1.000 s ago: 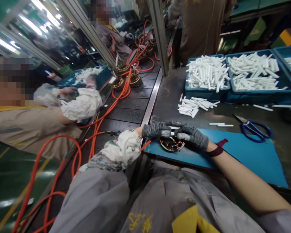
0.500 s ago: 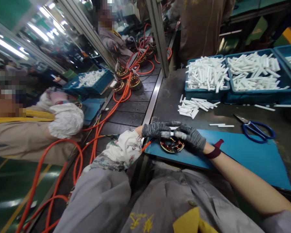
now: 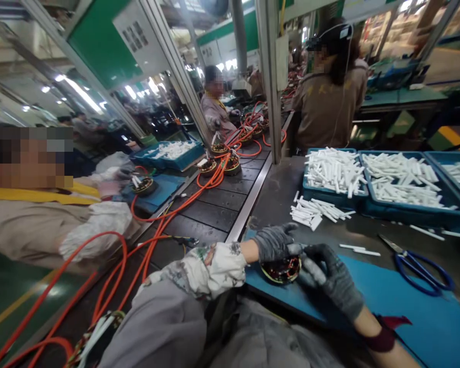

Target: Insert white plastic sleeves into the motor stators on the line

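Both my hands wear grey knit gloves. A ring-shaped motor stator [image 3: 280, 272] with dark red windings and a yellowish rim lies near the blue mat's left end. My left hand [image 3: 274, 243] is bent over its far side, fingers closing toward the thumb; whatever sits between them is hidden. At the stator's right side is my right hand [image 3: 335, 278], its thumb and fingers apart, with nothing visible in its grasp. Some fingertips are blurred. Beyond the hands lies a loose pile of white sleeves [image 3: 318, 212].
Blue-handled scissors [image 3: 421, 271] and two loose sleeves [image 3: 359, 250] lie right of my hands. Blue bins [image 3: 335, 195] of white sleeves stand behind. Orange cables [image 3: 153, 250] cross the conveyor [image 3: 230, 194] at left. A co-worker's sleeve [image 3: 99, 230] is across it, beside another stator [image 3: 143, 186].
The view has tilted up. My hands have moved apart; the white sleeve that was between their fingers no longer shows. My right hand has opened toward the stator's right side.
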Tool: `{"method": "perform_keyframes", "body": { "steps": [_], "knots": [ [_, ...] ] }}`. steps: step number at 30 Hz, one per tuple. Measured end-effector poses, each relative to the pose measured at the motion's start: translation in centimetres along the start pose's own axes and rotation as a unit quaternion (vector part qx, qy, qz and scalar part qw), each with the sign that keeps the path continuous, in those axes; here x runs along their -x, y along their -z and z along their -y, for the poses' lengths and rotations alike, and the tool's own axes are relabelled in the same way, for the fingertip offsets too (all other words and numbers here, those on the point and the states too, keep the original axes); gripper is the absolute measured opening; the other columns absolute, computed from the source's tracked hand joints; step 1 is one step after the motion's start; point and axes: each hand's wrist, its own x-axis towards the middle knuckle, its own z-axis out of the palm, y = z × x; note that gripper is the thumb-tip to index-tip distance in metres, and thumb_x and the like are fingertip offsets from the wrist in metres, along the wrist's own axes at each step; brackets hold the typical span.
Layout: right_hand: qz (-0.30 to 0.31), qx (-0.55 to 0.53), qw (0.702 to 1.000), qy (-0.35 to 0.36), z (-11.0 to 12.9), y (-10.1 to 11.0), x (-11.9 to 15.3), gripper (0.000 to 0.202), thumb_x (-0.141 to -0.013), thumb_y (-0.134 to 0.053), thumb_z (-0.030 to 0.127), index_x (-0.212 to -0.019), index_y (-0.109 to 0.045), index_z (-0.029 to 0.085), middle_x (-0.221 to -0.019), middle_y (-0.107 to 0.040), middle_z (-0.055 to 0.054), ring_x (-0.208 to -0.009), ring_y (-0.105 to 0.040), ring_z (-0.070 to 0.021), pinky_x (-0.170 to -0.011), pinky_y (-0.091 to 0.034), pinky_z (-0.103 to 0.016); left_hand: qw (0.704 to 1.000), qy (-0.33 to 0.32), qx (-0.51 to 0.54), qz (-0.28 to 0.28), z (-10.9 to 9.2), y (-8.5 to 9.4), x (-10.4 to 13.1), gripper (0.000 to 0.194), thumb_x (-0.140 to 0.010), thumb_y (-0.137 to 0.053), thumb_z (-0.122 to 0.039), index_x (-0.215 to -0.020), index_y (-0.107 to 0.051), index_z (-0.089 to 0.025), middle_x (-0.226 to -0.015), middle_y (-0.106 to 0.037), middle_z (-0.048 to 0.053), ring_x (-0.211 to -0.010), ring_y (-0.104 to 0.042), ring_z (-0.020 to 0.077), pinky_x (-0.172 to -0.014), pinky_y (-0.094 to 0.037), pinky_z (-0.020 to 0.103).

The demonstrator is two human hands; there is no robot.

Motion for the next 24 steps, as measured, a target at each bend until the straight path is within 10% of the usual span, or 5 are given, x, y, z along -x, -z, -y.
{"method": "perform_keyframes", "body": {
  "steps": [4,10,15,19,24],
  "knots": [
    [0.015,0.171,0.983,0.066,2.4,-1.8,0.0,0.035,-0.086,-0.064,0.058,-0.096,-0.072,0.025,-0.085,-0.075,-0.01,-0.077,-0.071,-0.0279,-0.072,-0.057,-0.041,0.983,0.07,0.09,-0.147,1.1,0.1,4.3,0.046,-0.097,-0.049,-0.032,-0.142,-0.054,-0.021,-0.132,-0.065,0.009,-0.124,-0.059,0.0221,-0.112,-0.045,0.037],
    [0.065,0.251,0.963,0.075,2.1,-3.5,-1.9,0.03,-0.095,-0.052,0.042,-0.092,-0.076,0.025,-0.084,-0.078,-0.01,-0.075,-0.074,-0.0268,-0.07,-0.058,-0.038,0.988,-0.03,0.116,-0.102,2.9,-1.3,9.0,0.08,-0.078,-0.076,-0.046,-0.148,-0.048,-0.02,-0.148,-0.054,0.012,-0.138,-0.049,0.0279,-0.123,-0.028,0.042],
    [0.105,0.177,0.973,0.104,1.9,-2.5,-1.8,0.038,-0.1,-0.04,0.041,-0.1,-0.074,0.024,-0.095,-0.079,-0.009,-0.085,-0.075,-0.0252,-0.078,-0.06,-0.037,0.996,0.003,0.01,-0.094,2.3,-5.3,8.0,0.101,-0.072,-0.081,-0.053,-0.157,-0.032,-0.028,-0.16,-0.039,0.01,-0.147,-0.037,0.0298,-0.127,0.0,0.053],
    [0.056,0.204,0.971,0.115,2.4,-1.7,-1.0,0.042,-0.1,-0.039,0.042,-0.095,-0.075,0.023,-0.086,-0.077,-0.012,-0.08,-0.072,-0.0254,-0.075,-0.057,-0.037,0.982,0.054,-0.08,-0.16,0.9,-7.2,6.7,0.088,-0.091,-0.059,-0.057,-0.161,-0.016,-0.027,-0.159,-0.04,0.008,-0.147,-0.039,0.0243,-0.129,-0.003,0.051],
    [0.048,-0.035,0.997,-0.05,1.5,-1.8,0.8,0.041,-0.092,-0.052,0.058,-0.083,-0.072,0.024,-0.075,-0.072,-0.008,-0.07,-0.066,-0.0223,-0.068,-0.053,-0.035,0.948,0.113,-0.195,-0.226,0.7,-8.2,5.8,0.071,-0.094,-0.057,-0.049,-0.156,-0.033,-0.024,-0.142,-0.06,0.009,-0.13,-0.057,0.0266,-0.128,-0.012,0.052]
  ]
}}
